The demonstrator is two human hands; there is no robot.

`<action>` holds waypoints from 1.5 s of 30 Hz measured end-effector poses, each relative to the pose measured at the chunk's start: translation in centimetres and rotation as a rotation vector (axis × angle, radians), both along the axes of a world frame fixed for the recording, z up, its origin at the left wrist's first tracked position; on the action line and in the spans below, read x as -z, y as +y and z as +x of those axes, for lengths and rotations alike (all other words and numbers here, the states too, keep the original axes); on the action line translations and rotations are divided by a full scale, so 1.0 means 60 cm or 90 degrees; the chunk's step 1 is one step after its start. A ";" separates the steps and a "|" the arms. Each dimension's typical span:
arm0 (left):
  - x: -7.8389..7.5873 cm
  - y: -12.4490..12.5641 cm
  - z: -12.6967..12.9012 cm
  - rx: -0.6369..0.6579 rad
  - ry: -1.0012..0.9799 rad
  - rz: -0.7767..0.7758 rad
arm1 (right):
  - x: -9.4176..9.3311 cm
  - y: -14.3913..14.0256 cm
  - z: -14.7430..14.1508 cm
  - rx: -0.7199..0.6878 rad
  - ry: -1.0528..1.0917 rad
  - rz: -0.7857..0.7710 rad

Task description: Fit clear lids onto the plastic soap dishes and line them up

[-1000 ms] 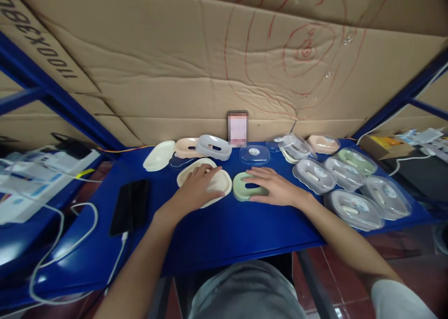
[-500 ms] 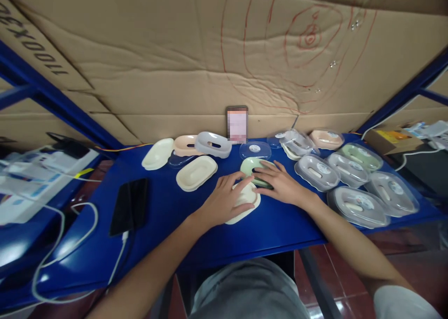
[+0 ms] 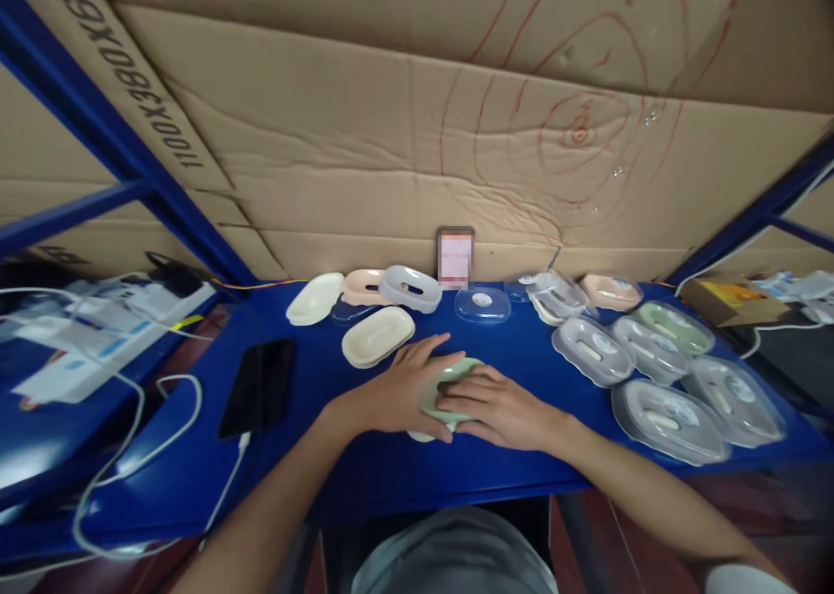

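A light green oval soap dish tray (image 3: 458,370) with a slot in its middle sits over a cream base (image 3: 422,435), of which only the lower edge shows. My left hand (image 3: 397,396) holds the tray's left side, thumb at the near edge and fingers along the far edge. On the other side, my right hand (image 3: 499,407) grips the tray with its fingers over the slot. Both hands hide much of the tray, and I cannot tell whether it is seated in the base.
Several lidded soap dishes (image 3: 671,420) stand at the right. Cream bases (image 3: 378,337), a grey tray (image 3: 410,290) and a peach tray (image 3: 361,287) lie behind left. A clear lid (image 3: 482,305) lies near an upright phone (image 3: 455,258). A black phone (image 3: 256,388) with a cable lies left.
The green tray has come toward me, from behind the cream base to over it. My left hand has shifted from the base to the tray. The view has tilted upward.
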State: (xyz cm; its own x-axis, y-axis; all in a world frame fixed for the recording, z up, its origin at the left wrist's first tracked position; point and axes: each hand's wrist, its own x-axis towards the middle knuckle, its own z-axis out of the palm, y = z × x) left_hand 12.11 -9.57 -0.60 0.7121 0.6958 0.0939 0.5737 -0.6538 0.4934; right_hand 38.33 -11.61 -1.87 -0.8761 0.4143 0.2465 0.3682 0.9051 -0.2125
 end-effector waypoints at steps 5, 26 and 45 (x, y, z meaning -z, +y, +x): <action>0.003 -0.004 -0.004 -0.018 0.023 -0.010 | 0.000 0.011 0.003 0.021 0.008 0.008; 0.020 0.015 -0.003 -0.113 -0.008 -0.026 | 0.032 0.100 0.030 0.308 0.191 -0.026; 0.054 0.035 0.019 -0.142 -0.217 -0.079 | 0.011 0.043 0.010 0.369 0.072 0.022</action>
